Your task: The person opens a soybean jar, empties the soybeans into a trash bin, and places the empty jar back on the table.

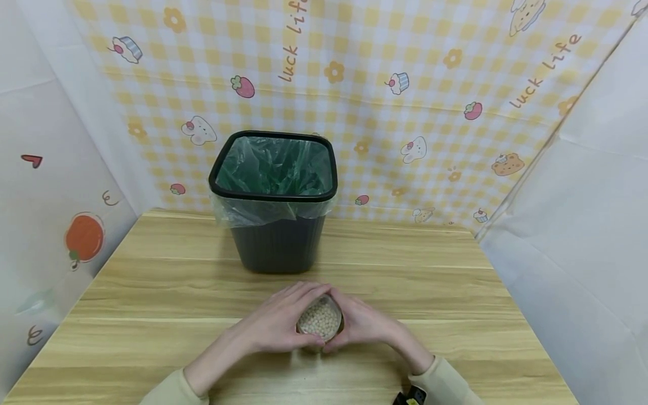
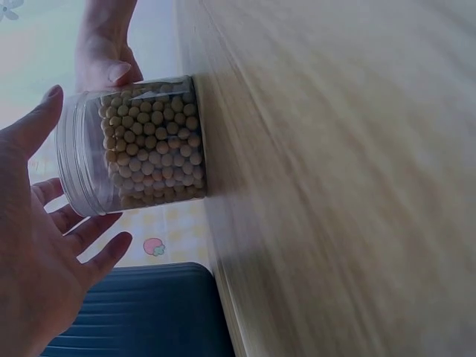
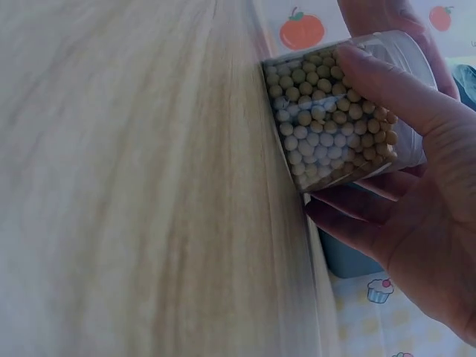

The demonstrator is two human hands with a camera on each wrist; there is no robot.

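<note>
A clear plastic jar (image 1: 320, 320) stands upright on the wooden table, part-filled with small round beige balls (image 2: 152, 145). Around its rim curve the thumb and fingers of my left hand (image 1: 278, 320), thumb on the near side and fingers on the far side. Lower down, my right hand (image 1: 365, 322) grips the jar's body, its thumb lying across the wall in the right wrist view. In the head view the two hands meet around the jar, and the balls show through its top.
Behind the hands stands a dark bin (image 1: 278, 242) with a black rim and a clear liner bag. The wooden table (image 1: 405, 270) ends at a yellow checked cloth backdrop (image 1: 374, 152). White sheets hang at the left and right sides.
</note>
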